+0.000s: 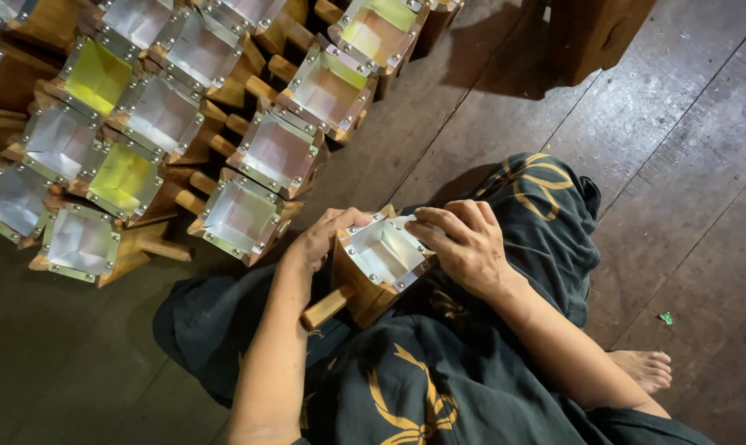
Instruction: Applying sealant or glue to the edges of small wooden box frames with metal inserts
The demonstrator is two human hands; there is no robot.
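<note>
A square wooden box with a shiny metal lining and a short wooden handle rests tilted on my lap. My left hand grips its left rim, thumb over the corner. My right hand curls over the right rim, fingertips touching the metal edge. Small rivets dot the rim.
Many similar metal-lined wooden boxes lie stacked on the dark plank floor to the upper left; some reflect yellow. A wooden block stands at the top. My bare foot shows at right, over dark patterned cloth.
</note>
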